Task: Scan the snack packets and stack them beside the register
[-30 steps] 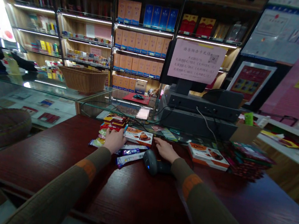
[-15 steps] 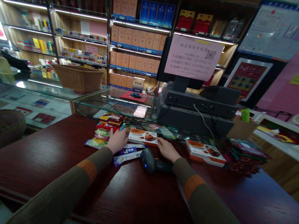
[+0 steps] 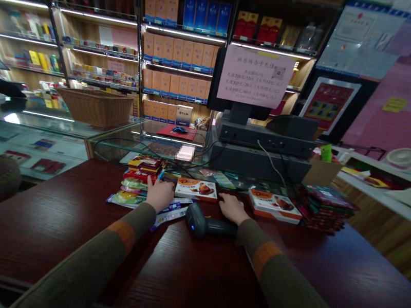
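My left hand (image 3: 160,195) rests on the counter with its fingers apart, between a pile of snack packets (image 3: 133,187) and a white and orange chocolate box (image 3: 197,189). Long purple and white sachets (image 3: 169,215) lie partly under it. A small blue stick-like thing (image 3: 161,174) shows just beyond the fingers; whether they touch it, I cannot tell. My right hand (image 3: 233,208) lies with fingers stretched out, just right of that box. Below this hand is a dark barcode scanner (image 3: 198,221) with a blue light. To its right sits a second chocolate box (image 3: 274,206).
A stack of dark red packets (image 3: 325,209) stands at the counter's right. Behind rises a till with a screen (image 3: 255,84) bearing a pink notice. A wicker basket (image 3: 95,108) sits on the glass case, with cables (image 3: 129,142) running across the glass.
My view has turned slightly right. The chocolate box between my hands has shifted a little right relative to the scanner. My right hand has come off its right edge.
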`<state>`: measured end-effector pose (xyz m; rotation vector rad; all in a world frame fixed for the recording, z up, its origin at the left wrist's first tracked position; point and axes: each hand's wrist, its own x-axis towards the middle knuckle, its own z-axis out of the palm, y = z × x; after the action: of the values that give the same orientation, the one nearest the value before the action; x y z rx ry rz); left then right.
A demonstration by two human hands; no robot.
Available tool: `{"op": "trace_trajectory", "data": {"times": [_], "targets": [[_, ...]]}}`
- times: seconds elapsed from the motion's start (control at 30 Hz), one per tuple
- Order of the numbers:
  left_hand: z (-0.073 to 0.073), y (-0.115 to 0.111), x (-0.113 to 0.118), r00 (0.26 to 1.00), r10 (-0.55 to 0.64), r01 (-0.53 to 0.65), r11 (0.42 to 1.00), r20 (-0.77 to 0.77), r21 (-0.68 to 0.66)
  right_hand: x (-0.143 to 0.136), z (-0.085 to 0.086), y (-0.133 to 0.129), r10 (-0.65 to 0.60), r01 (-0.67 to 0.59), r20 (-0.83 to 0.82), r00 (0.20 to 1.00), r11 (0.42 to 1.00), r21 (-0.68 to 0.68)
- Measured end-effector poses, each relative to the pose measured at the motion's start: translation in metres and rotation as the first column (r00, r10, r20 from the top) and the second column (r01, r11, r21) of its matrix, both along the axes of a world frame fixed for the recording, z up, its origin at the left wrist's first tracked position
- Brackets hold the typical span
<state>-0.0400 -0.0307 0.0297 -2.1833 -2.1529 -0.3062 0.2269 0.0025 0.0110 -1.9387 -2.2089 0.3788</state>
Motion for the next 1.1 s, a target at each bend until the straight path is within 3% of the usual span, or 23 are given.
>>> {"op": "trace_trajectory", "data": {"times": [0.2, 0.53, 0.9, 1.0, 1.1], "targets": [[-0.005, 0.002, 0.002, 0.998, -0.026, 0.027, 1.0, 0.064, -0.013, -0.004, 0.001, -0.003, 0.028, -0.028, -0.004, 1.0, 0.999, 0.016], [0.004, 0.003, 0.007, 0.967, -0.083, 0.061, 0.993, 0.242, 0.097, 0.01, 0.005, -0.014, -0.005, 0.022, -0.16, 0.987, 0.995, 0.1], [-0.014, 0.006, 0.014, 0.858, -0.187, 0.109, 0.977, 0.479, 0.186, 0.021, 0.002, -0.03, -0.065, 0.157, -0.369, 0.927, 0.962, 0.225], [-0.018, 0.004, 0.017, 0.853, -0.22, 0.105, 0.961, 0.473, 0.256, 0.023, -0.003, -0.029, -0.059, 0.166, -0.407, 0.911, 0.958, 0.233], [-0.018, 0.0, 0.019, 0.894, -0.229, 0.111, 0.946, 0.386, 0.303, 0.025, -0.008, -0.026, -0.06, 0.177, -0.443, 0.895, 0.957, 0.229]]}}
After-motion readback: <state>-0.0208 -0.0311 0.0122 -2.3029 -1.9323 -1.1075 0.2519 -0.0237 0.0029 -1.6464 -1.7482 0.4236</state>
